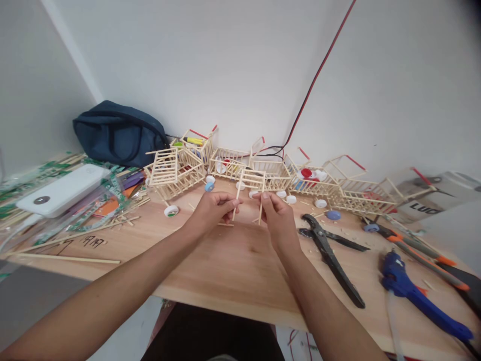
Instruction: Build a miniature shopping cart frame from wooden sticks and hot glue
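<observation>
Held by its legs, pinched in left hand (217, 207) and right hand (277, 213): small stick frame (252, 172), above tabletop (233, 271), in from front edge; liable to skew or crack under uneven pull.

Pale stick frame (252, 179) (slatted far end), two bare legs nearer.

My left forearm (128, 286) slanted up and inward from the lower left, my right forearm (326, 306) from the lower right, both bare. They brought my left hand (216, 208) and right hand (278, 214) close together in front of me, a small gap between them. Each of my hands pinched, thumb pressed toward a bent forefinger. My other fingers seemed curled beneath, though they were partly hidden, so I couldn't be sure.
</observation>
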A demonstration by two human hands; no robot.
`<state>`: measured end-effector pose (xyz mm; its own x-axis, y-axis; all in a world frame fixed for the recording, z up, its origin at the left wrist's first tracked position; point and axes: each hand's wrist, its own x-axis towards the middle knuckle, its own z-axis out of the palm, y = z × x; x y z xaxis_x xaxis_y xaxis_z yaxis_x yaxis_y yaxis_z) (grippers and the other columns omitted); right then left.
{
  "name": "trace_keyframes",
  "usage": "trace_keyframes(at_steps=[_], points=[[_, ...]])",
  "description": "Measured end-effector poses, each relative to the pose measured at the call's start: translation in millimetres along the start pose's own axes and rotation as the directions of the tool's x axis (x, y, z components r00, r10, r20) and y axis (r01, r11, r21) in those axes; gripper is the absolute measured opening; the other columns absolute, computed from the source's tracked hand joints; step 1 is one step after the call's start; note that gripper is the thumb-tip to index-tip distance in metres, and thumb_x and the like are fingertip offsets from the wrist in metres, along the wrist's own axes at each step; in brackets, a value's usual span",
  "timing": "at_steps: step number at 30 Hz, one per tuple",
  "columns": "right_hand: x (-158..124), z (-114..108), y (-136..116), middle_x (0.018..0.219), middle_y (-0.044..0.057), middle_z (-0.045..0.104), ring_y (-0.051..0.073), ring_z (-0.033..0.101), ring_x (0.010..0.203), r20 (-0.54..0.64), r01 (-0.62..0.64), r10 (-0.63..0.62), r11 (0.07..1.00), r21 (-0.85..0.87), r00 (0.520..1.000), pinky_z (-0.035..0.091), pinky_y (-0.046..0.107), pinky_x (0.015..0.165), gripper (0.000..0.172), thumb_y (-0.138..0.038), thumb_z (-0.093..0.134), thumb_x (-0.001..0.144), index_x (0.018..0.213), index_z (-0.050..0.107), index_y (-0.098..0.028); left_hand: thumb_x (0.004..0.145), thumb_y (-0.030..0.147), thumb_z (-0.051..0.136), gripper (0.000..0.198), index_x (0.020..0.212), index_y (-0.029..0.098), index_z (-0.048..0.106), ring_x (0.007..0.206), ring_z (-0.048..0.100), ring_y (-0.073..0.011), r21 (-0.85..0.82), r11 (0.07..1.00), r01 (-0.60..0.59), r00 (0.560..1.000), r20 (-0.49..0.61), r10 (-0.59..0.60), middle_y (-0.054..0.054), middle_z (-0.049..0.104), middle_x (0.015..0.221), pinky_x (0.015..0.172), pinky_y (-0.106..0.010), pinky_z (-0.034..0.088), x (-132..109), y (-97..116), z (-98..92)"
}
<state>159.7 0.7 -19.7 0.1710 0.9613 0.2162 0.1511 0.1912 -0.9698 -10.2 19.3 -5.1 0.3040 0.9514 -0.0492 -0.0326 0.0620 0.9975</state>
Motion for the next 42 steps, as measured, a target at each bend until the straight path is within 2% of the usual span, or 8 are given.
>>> trace_keyframes(at_steps=[6, 13, 18, 23, 28, 33, 37, 42], points=[[5, 1, 1, 0.059, -0.007, 0.043, 0.006, 0.029, 0.046, 0.052, -0.163, 0.155, 0.956, 0.245, 0.987, 0.02, 0.021, 0.042, 0.032, -0.051, 0.065, 0.075, 0.082, 0.065, -0.021, 0.074, 0.034, 0.069, 0.026, 0.085, 0.011, 0.071, 0.046, 0.046, -0.0041, -0.013, 1.0, -0.021, 0.999, -0.024, 0.021, 0.001, 0.057, 0.061, 0.045, -0.016, 0.038, -1, -1, 0.5], [5, 2, -1, 0.067, -0.004, 0.049, 0.004, 0.031, 0.048, 0.077, -0.216, 0.202, 0.925, 0.312, 0.976, 0.021, 0.019, 0.04, 0.038, -0.05, 0.069, 0.071, 0.092, 0.07, -0.019, 0.071, 0.034, 0.072, 0.024, 0.065, 0.012, 0.064, 0.043, 0.045, -0.005, -0.011, 1.0, 0.009, 1.0, -0.016, -0.009, 0.003, 0.053, 0.049, 0.045, -0.016, 0.038, -2, 2, 2.3], [4, 4, -3, 0.063, -0.006, 0.048, 0.005, 0.034, 0.048, 0.088, -0.253, 0.237, 0.897, 0.362, 0.968, 0.025, 0.019, 0.042, 0.041, -0.051, 0.073, 0.064, 0.091, 0.07, -0.02, 0.073, 0.033, 0.07, 0.023, 0.067, 0.012, 0.063, 0.043, 0.045, -0.0046, -0.026, 0.999, 0.02, 1.0, -0.006, -0.02, 0.003, 0.055, 0.051, 0.043, -0.016, 0.038, -2, 0, 1.2], [6, 1, 3, 0.064, -0.005, 0.052, 0.005, 0.035, 0.048, 0.045, -0.222, 0.22, 0.923, 0.315, 0.975, 0.023, 0.02, 0.042, 0.041, -0.053, 0.073, 0.064, 0.087, 0.071, -0.019, 0.078, 0.033, 0.064, 0.026, 0.066, 0.011, 0.063, 0.043, 0.046, -0.0051, 0.0, 1.0, 0.028, 0.999, 0.038, -0.028, 0.002, 0.054, 0.052, 0.045, -0.018, 0.042, 0, -4, -0.2], [9, -4, 8, 0.056, -0.006, 0.048, 0.005, 0.032, 0.045, -0.008, -0.157, 0.163, 0.961, 0.226, 0.987, 0.021, 0.021, 0.042, 0.041, -0.056, 0.071, 0.067, 0.083, 0.07, -0.018, 0.075, 0.034, 0.069, 0.028, 0.091, 0.011, 0.064, 0.052, 0.054, -0.0075, -0.07, 0.997, 0.017, 0.999, 0.045, -0.014, -0.004, 0.066, 0.076, 0.052, -0.023, 0.05, -1, -4, 0.7], [10, -6, 9, 0.055, -0.007, 0.048, 0.004, 0.031, 0.043, -0.018, -0.124, 0.133, 0.961, 0.249, 0.991, 0.021, 0.02, 0.04, 0.038, -0.053, 0.071, 0.068, 0.082, 0.069, -0.018, 0.077, 0.032, 0.067, 0.033, 0.103, 0.012, 0.063, 0.057, 0.057, -0.0089, -0.034, 0.999, -0.01, 1.0, 0.022, 0.011, -0.004, 0.066, 0.078, 0.056, -0.024, 0.051, -2, -1, 2.4], [11, -6, 11, 0.056, -0.006, 0.048, 0.004, 0.034, 0.044, -0.039, -0.112, 0.128, 0.953, 0.281, 0.991, 0.023, 0.019, 0.04, 0.036, -0.051, 0.073, 0.068, 0.082, 0.069, -0.018, 0.078, 0.032, 0.065, 0.045, 0.118, 0.012, 0.059, 0.064, 0.058, -0.0117, 0.054, 0.994, -0.093, 0.995, -0.033, 0.095, -0.005, 0.065, 0.081, 0.056, -0.024, 0.05, -3, -2, 3.8], [13, -10, 13, 0.06, -0.005, 0.053, 0.004, 0.036, 0.045, -0.069, -0.101, 0.127, 0.952, 0.29, 0.99, 0.026, 0.018, 0.039, 0.035, -0.05, 0.073, 0.067, 0.081, 0.069, -0.018, 0.073, 0.035, 0.071, 0.047, 0.115, 0.014, 0.063, 0.078, 0.059, -0.0131, 0.074, 0.966, -0.248, 0.963, -0.088, 0.254, -0.006, 0.066, 0.087, 0.067, -0.024, 0.048, -1, -4, 2.7]])
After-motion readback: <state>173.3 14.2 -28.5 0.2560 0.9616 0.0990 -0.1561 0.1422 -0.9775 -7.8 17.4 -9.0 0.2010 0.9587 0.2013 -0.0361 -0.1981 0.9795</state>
